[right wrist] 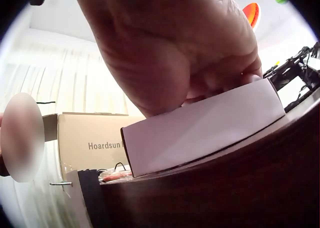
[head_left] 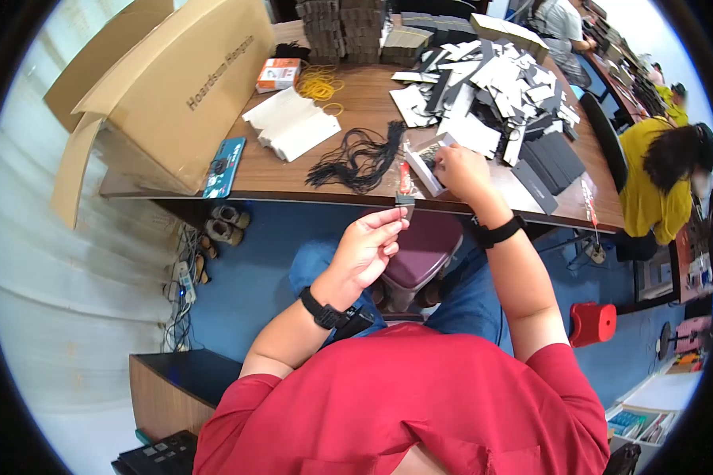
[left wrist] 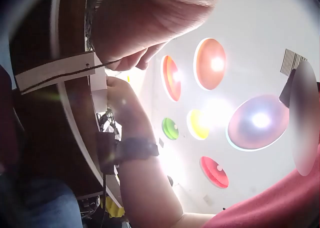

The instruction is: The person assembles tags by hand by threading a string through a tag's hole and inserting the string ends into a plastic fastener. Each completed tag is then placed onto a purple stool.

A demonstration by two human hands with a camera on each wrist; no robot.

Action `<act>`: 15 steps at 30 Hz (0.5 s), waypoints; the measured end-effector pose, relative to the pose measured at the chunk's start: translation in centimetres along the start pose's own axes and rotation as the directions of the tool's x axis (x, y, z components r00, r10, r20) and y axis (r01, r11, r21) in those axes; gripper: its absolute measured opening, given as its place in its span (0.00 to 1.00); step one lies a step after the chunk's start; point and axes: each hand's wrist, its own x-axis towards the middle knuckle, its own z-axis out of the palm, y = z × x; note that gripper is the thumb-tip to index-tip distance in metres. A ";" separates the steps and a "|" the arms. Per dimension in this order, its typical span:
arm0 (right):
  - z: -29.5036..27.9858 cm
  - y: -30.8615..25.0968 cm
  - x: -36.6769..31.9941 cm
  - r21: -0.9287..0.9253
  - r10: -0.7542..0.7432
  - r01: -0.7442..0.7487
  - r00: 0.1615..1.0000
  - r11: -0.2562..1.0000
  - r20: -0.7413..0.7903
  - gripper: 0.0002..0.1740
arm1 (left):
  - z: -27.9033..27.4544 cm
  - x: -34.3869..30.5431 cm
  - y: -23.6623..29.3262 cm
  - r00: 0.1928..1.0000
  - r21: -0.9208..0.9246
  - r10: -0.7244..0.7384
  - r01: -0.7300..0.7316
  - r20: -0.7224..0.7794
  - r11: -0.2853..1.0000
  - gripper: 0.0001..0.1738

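Note:
My left hand [head_left: 370, 245] pinches a dark hang tag [head_left: 405, 201] at the table's front edge. In the left wrist view the tag [left wrist: 55, 74] shows a pale side, and a black cord [left wrist: 107, 64] runs from its hole to the fingertips. My right hand [head_left: 461, 170] reaches into a small white box [head_left: 431, 180] holding small dark bits. The right wrist view shows that hand [right wrist: 185, 48] over the box wall [right wrist: 205, 133], which hides the fingertips; I cannot tell whether they grip anything. A bundle of black cords [head_left: 360, 158] lies left of the box.
Loose black and white tags [head_left: 491, 87] are heaped at the back right, with dark card stacks [head_left: 550, 162] beside them. White folded paper [head_left: 291, 123], yellow rubber bands [head_left: 318, 81] and a large carton [head_left: 190, 95] stand left. A purple stool [head_left: 424, 249] is below the table edge.

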 end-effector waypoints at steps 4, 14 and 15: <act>0.0 -0.1 0.6 -0.003 -0.001 0.001 0.991 1.000 0.136 0.05 | 0.0 0.2 0.0 1.000 -0.056 -0.017 0.017 0.003 0.998 0.13; -0.1 0.2 0.2 0.043 -0.050 0.049 0.998 0.998 0.031 0.05 | 0.1 -0.2 0.4 0.997 -0.114 -0.081 0.080 -0.008 0.990 0.11; 0.0 0.3 0.1 0.033 -0.075 0.074 0.997 0.997 0.032 0.05 | 0.1 -0.1 0.3 0.996 -0.115 -0.089 0.088 -0.001 0.989 0.10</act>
